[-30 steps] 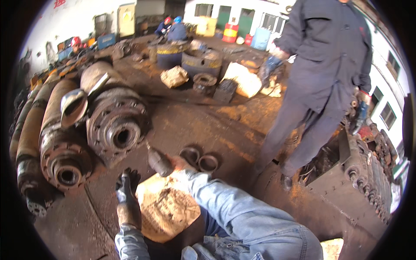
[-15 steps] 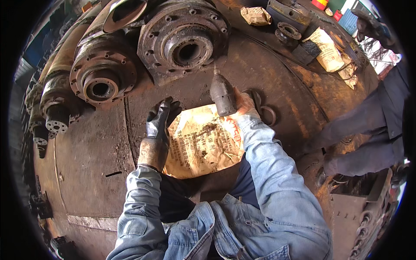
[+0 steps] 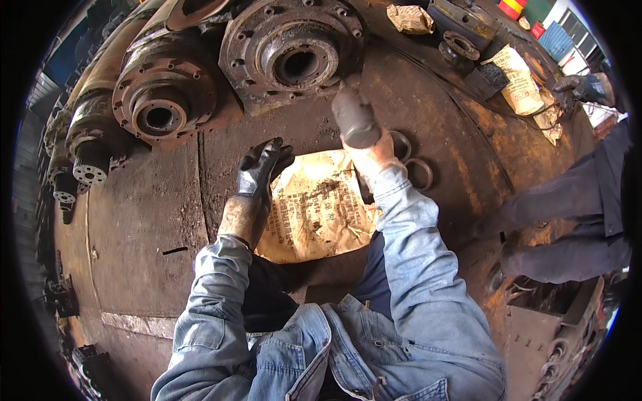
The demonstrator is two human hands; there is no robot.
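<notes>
My left hand [image 3: 259,175], in a black glove, is held palm inward at the left edge of a printed brown paper sack [image 3: 314,214]. Its fingers are apart with nothing visible in them. My bare right hand [image 3: 373,155] grips a dark grey, rounded power tool [image 3: 356,121] with a tapered nose pointing away from me; its exact kind cannot be made out. The tool is above the sack's far right corner, and the nose points toward a large rusty flanged cylinder [image 3: 294,50]. Two metal rings [image 3: 420,175] lie just right of my right hand.
More greasy flanged cylinders [image 3: 160,113] stand along the far left. A dark steel floor plate [image 3: 154,214] spreads around me. A crumpled paper sack [image 3: 525,87] and a flanged part [image 3: 459,45] lie far right. A co-worker's legs [image 3: 562,200] and gloved hand [image 3: 588,89] are at right.
The tool in my right hand has tilted, with its nose now foreshortened. The co-worker's gloved hand has dropped lower. The whole view has shifted slightly.
</notes>
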